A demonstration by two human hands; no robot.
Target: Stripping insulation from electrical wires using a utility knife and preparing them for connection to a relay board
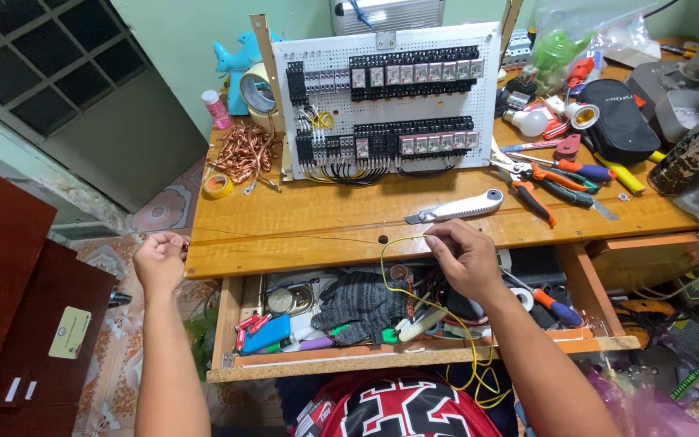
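Stretching from nine o'clock toward the centre, a thin yellow wire (317, 238) is held taut between two hands above the edge of a wooden table (325, 218). At nine o'clock the left hand (159, 260) is closed in a fist around one end of the wire. At the centre the right hand (464, 257) is pinched shut on the wire with thumb and fingertips, and from there the wire is seen looping down toward six o'clock, over an open drawer (414, 356). In the drawer, at six o'clock, a dark knitted glove (362, 303) is seen among pens and small tools. At twelve o'clock a white board of relays (390, 101) is stood upright. At two o'clock, pliers (544, 190) are laid beside a folding knife (455, 208).
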